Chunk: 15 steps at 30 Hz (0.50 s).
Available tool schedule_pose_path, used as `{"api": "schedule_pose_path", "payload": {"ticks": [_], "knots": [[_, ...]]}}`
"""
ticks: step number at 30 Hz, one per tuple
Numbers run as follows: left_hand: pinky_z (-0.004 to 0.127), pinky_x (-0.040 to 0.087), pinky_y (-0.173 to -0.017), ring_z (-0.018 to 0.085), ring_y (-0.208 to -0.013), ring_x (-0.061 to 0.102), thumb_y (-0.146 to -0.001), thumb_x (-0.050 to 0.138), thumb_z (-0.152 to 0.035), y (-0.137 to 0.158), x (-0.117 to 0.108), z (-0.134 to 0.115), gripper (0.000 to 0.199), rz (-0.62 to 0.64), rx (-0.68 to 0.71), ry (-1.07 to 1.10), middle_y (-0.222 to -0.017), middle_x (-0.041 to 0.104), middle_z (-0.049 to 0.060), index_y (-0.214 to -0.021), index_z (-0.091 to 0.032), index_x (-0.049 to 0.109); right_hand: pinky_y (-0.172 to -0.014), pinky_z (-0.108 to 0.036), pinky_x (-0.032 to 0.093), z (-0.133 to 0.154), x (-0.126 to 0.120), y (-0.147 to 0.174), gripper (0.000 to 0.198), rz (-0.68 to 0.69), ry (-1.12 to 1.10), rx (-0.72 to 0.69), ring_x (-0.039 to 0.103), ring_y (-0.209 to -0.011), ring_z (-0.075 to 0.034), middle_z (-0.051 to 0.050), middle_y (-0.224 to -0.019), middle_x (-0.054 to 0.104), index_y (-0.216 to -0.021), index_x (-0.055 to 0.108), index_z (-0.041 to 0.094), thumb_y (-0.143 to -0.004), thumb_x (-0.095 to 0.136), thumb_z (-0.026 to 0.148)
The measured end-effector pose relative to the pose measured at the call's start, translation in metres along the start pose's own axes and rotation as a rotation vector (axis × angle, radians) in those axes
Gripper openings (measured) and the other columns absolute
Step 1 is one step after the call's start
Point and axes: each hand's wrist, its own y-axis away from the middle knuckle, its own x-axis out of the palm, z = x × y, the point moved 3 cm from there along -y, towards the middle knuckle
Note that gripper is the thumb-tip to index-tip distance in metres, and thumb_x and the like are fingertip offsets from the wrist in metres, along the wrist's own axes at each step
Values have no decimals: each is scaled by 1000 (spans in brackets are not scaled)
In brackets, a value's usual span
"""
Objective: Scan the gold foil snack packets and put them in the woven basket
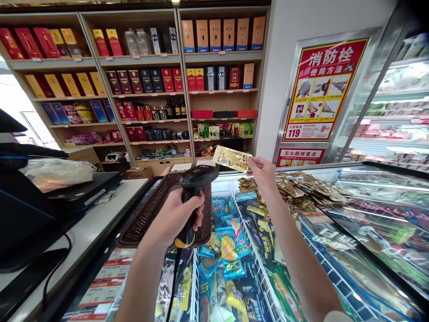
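Note:
My left hand is wrapped round the handle of a black barcode scanner, held upright with its head tilted toward the right. A cable runs down from its base. Between the thumb and fingers of my right hand, a gold snack packet is gripped by its right end. The packet's face, with a barcode label, is turned toward me, close to the scanner head but apart from it. Behind the scanner lies a brown woven basket. Beyond my right forearm, a heap of similar gold packets rests on the freezer's glass top.
A chest freezer below holds colourful ice-cream packs between white wire dividers. On the left, a counter carries dark equipment and a plastic bag. Shelves of boxed goods stand behind, beside a red fire-hydrant sign.

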Motion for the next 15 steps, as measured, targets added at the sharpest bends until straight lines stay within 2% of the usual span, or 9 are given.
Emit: {"api": "schedule_pose_path", "payload": {"ticks": [5,9,12,15], "knots": [[22,43,-41,12,-47,53,-78,73,-34,1,0,-3,22,-15,9,-11,-63,56,-3,-83,-18,59,-68,-29,61,-10,-11,-10,21,-15,39,40,70,-74,-13,-1,-93,74,-107,73,14,-101,75,35],[23,44,-42,12,-46,52,-77,75,-34,2,-1,-8,23,-33,17,-19,-61,56,-2,-83,-18,60,-68,-29,61,-29,-31,-22,22,-39,132,168,69,-75,-13,-2,-96,73,-109,71,14,-102,73,35],[23,44,-43,12,-47,52,-77,76,-34,3,-5,-8,23,-39,25,-18,-61,57,-2,-82,-18,60,-70,-30,62,-42,-55,-34,23,-120,203,225,70,-79,-14,-3,-100,73,-111,71,14,-102,72,35],[23,44,-43,13,-48,54,-77,77,-35,3,-11,-7,25,-64,19,-21,-62,57,-1,-77,-18,58,-75,-33,63,-46,-91,-44,26,-275,243,196,71,-85,-16,-6,-107,74,-115,71,15,-104,69,38]]}}
